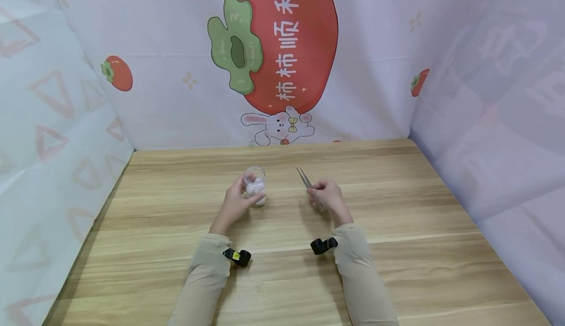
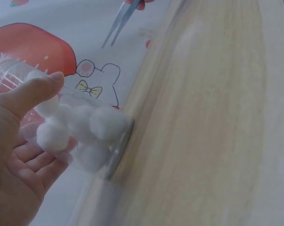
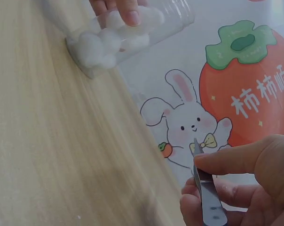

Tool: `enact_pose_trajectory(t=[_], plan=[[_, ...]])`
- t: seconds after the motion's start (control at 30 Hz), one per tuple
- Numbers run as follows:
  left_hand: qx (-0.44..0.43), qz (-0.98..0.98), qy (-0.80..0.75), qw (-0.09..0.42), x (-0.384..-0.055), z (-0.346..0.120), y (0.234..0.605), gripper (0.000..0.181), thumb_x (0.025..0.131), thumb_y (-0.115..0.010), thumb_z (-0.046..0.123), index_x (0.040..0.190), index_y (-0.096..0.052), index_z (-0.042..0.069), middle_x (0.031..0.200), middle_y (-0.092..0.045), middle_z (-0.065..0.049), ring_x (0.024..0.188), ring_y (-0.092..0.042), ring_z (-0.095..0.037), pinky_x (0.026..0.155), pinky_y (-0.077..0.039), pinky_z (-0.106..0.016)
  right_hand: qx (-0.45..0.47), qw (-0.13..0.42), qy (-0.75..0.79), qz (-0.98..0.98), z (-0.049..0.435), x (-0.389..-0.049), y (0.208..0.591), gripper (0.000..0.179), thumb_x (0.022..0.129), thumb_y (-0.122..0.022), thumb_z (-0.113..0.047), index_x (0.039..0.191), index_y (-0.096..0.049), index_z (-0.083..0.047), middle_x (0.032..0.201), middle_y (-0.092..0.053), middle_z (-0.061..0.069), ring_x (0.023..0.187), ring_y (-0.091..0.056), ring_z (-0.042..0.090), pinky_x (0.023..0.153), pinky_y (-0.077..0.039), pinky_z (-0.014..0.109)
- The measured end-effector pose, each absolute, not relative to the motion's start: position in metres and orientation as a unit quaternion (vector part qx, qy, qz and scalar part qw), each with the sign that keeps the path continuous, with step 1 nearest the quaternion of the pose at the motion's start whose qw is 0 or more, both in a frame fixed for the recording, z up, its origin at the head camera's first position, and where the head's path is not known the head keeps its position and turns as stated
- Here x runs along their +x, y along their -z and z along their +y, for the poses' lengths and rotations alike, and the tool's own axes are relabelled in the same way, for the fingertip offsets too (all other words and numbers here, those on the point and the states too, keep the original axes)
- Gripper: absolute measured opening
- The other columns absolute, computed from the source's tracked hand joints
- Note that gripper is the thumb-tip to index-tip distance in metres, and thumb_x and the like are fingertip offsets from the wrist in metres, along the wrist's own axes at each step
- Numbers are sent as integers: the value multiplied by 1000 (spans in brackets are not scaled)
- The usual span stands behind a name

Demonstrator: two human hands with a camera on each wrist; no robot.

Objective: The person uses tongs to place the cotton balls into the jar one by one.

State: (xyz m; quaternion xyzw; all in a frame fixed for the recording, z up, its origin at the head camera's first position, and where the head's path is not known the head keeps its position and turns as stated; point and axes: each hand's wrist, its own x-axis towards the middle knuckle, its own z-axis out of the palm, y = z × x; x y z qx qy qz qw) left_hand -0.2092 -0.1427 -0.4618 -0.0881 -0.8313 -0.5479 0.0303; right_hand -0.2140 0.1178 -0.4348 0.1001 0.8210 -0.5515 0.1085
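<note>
My left hand (image 1: 236, 203) grips a clear jar (image 1: 255, 173) with no lid on its mouth, thumb on one side and fingers round the other. Inside the jar lie several white cotton balls (image 2: 92, 129). The jar stands upright on the table, as its base in the left wrist view suggests. To the right of it, my right hand (image 1: 327, 197) pinches metal tweezers (image 1: 304, 178) between thumb and fingers. Their two tips are apart, point away from me and have nothing between them. In the right wrist view the tweezers (image 3: 208, 197) are seen from the handle end.
The wooden table (image 1: 273, 287) reaches back to a cloth backdrop (image 1: 167, 100) printed with persimmons and a rabbit. Pale cloth walls rise along the left and right table edges. A small black camera (image 1: 324, 245) is strapped to the right wrist, another (image 1: 238, 256) to the left.
</note>
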Motion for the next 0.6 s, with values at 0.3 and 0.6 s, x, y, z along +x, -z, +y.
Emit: enact_pose_trajectory(t=[0.3,0.6], plan=[[-86,-834,544,31,-209,-142,463,60,80,-78,15,130,-48,0,136,-56,-20,134,-50,-35,116,-38,-42,144,111,505,844,122,-218,453,17,85,-69,-13,90,-68,3,77,-58,1,61,-48,9,52,-38,18],[-85,-832,548,31,-209,-141,462,59,80,-78,13,129,-48,0,135,-56,-21,134,-49,-36,116,-37,-43,157,129,486,850,122,-218,456,19,85,-69,-16,74,-63,-1,57,-48,-5,54,-43,9,50,-36,20]])
